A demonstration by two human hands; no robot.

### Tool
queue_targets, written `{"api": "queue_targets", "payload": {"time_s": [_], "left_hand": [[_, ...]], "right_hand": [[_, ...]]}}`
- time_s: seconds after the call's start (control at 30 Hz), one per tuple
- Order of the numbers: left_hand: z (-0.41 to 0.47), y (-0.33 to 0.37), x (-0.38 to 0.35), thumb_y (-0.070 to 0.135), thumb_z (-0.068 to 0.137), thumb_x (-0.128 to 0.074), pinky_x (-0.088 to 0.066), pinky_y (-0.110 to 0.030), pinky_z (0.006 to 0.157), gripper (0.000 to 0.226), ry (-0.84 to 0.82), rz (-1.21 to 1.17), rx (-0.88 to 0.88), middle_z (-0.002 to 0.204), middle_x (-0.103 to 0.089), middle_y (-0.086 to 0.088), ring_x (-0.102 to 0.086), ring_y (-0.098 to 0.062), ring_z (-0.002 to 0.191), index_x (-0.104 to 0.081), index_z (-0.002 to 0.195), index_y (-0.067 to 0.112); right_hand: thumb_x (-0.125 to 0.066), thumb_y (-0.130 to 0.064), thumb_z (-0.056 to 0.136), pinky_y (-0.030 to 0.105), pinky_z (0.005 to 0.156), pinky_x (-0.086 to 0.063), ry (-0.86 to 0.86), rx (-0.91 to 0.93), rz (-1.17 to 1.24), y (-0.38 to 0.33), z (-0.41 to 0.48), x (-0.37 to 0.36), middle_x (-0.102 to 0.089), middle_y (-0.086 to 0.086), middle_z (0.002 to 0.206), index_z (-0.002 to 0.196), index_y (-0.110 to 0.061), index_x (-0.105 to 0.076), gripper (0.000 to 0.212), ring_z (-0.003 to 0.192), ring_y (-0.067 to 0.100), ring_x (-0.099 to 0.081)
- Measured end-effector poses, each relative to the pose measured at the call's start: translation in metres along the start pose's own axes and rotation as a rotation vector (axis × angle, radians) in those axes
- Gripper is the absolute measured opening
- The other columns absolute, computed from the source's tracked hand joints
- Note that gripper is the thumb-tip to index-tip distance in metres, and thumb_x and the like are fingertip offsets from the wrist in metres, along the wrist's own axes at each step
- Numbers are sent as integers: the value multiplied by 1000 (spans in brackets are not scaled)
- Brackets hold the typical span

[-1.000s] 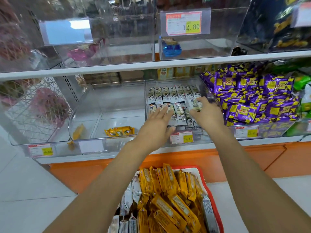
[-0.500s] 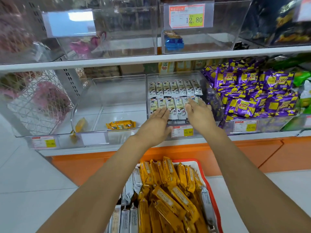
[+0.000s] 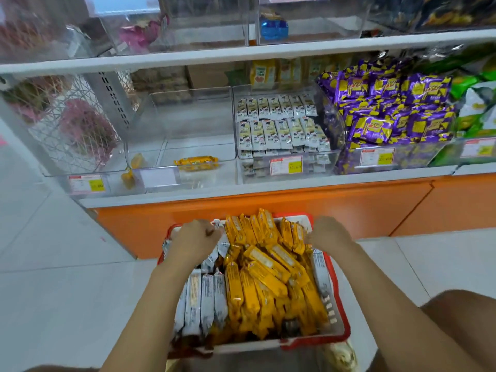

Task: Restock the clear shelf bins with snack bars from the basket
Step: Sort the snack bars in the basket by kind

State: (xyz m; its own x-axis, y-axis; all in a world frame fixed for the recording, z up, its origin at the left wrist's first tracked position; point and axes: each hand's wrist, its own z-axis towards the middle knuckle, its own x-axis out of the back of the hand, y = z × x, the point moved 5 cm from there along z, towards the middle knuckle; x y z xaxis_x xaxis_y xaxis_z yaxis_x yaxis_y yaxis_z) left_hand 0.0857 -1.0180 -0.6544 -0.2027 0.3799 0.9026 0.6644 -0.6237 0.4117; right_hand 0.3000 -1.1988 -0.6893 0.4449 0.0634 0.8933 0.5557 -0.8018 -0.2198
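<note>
Upper shelf board (image 3: 188, 56): white, spanning the full width.
Blue packet (image 3: 273, 29): alone on the upper level, right of centre.
Pink wrappers (image 3: 139, 33): upper level, left of the blue packet — blurred.
Purple-and-yellow packets (image 3: 389, 108): heaped high at lower right.
Green packets (image 3: 475, 103): just beside the purple heap, at the right edge.
Price tag (image 3: 377, 157): red and yellow, fronting the purple heap.
Wire mesh panel (image 3: 67, 116): at left — pink goods behind it.
Base panel (image 3: 295, 205): orange, under the lower shelf.
Floor (image 3: 67, 291): pale tiles.

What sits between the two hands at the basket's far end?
Head view: yellow snack bars, packed together, fill the gap between left hand and right hand.
</note>
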Motion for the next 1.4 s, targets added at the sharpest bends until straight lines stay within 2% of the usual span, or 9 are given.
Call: {"api": "queue_targets", "payload": {"time_s": [0.17,0.27,0.33,0.43,0.83,1.0,1.1,1.27,1.4], "left_hand": [[-26,-61,-26,25,91,-57,-29,-23,48,45,-79,20,256,51,-35,-1,-36,-15,45,-35,54,14],[-48,-85,-31,32,86,-65,-45,-29,65,23,-60,0,451,82,-57,-6,-56,-19,72,-55,85,11],[-59,-99,-35,37,83,-68,-45,-37,85,51,-2,-11,551,117,-51,-18,-54,-34,104,-50,116,2],[-69,-113,-47,39,79,-71,-44,-36,82,66,-57,-102,613,125,-47,-20,-50,-34,111,-45,127,1],[-85,-93,-59,36,81,-71,-35,-25,48,36,30,-86,524,64,-58,-4,-54,-17,58,-60,91,4],[-85,-91,-52,29,76,-77,-32,-23,43,30,47,-177,481,56,-53,-1,-50,-12,49,-56,72,8],[-87,-81,-40,22,77,-78,-31,-25,47,36,106,-307,481,57,-52,-6,-48,-18,50,-45,64,13],[-82,-52,-17,25,85,-70,-51,-36,82,58,55,-858,455,118,-61,-16,-60,-29,105,-46,133,3],[-79,-25,-20,17,92,-54,-57,-37,77,30,-187,-1465,387,108,-68,-16,-62,-35,109,-55,120,6]], "right_hand": [[-61,-30,89,35,86,-50,24,-83,82,23,-4,-56,-44,15,131,112,-9,-61,32,112,29,-54],[-59,-23,89,36,84,-53,133,-62,102,28,-4,-68,-45,13,125,108,-10,-63,23,105,29,-56],[-55,-16,89,35,82,-52,164,-30,88,27,-4,-72,-49,12,119,101,-9,-65,17,105,30,-55],[-56,-14,86,37,85,-51,140,-12,127,30,1,-82,-50,15,121,111,-8,-60,26,113,31,-51],[-64,-26,89,40,90,-47,202,-84,225,40,-10,-100,-43,19,131,131,-2,-44,53,112,36,-52],[-38,-37,101,37,96,-37,263,-146,182,47,-13,-103,-44,20,127,128,-1,-49,46,114,33,-44],[-48,-36,98,39,95,-41,270,-123,229,51,-10,-98,-44,19,127,123,-1,-53,44,114,33,-46],[-55,-29,93,34,91,-41,336,-78,198,51,-7,-97,-49,16,127,123,-5,-54,38,116,31,-42],[-61,-22,90,37,82,-45,331,-150,322,46,-8,-93,-54,18,117,115,0,-51,35,109,34,-51]]}}
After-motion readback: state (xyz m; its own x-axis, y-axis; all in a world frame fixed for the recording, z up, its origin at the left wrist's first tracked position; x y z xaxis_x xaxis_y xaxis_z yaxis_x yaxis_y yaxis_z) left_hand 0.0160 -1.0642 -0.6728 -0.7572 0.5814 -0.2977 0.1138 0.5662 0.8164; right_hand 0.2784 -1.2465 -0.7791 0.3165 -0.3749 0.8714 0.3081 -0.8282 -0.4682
